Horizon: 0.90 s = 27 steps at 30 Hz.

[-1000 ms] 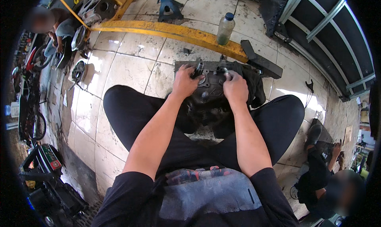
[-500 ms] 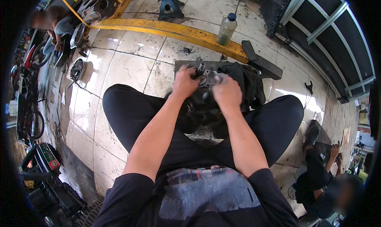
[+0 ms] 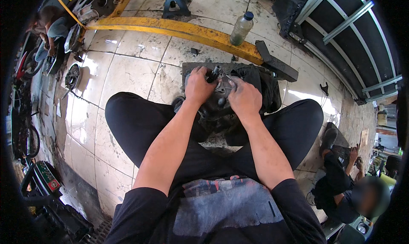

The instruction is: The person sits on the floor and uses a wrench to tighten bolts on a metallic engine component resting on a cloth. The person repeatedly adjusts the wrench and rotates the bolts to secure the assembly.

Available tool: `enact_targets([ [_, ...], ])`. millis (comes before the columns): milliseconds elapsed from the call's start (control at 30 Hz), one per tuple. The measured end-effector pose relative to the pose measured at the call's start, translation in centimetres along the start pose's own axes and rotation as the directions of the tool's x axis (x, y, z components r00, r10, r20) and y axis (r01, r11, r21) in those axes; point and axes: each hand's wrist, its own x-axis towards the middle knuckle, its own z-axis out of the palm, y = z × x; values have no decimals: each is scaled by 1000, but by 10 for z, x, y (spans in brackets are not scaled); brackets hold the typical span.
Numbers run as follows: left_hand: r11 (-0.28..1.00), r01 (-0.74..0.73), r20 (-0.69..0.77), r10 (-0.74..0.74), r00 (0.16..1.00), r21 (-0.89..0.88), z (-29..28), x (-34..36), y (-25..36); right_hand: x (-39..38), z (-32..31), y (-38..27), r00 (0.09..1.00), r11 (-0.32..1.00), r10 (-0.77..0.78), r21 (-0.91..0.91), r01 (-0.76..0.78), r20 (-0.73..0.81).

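Note:
Between my bent knees sits a dark, greasy metal casing (image 3: 217, 112), low in front of me. My left hand (image 3: 199, 87) is closed around a dark metal shaft (image 3: 213, 75) that stands up from the far side of the casing. Beside it is a lighter grey metal plate (image 3: 221, 89) with holes. My right hand (image 3: 246, 97) has its fingers pinched together at the right edge of this plate. A thin, bright sliver shows at its fingertips, too small to name. Both hands look smudged with grease.
A dark board (image 3: 186, 69) lies under the work, with black cloth (image 3: 266, 88) to the right. Beyond runs a yellow metal beam (image 3: 170, 26), a bottle (image 3: 242, 28) standing by it. A blue stand (image 3: 175, 5) is farther off. Another person (image 3: 341, 197) sits at lower right, one at far left.
My right hand, blurred by motion before, is now sharp and slightly lower, its fingers at the plate. My left hand keeps its hold on the shaft. The whole view has shifted slightly.

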Motion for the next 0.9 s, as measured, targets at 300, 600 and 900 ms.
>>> enact_targets([
  [300,999,25,11,-25,1000,-33,1,0,-2,11,10,17,880,889,-458,-77,452,-123],
  [600,999,46,-25,-46,999,6,3,2,1,18,17,45,996,974,-38,-228,20,-76],
  [900,1000,-2,-70,1,998,-17,6,-7,1,8,26,36,917,925,-365,-170,339,-162],
])
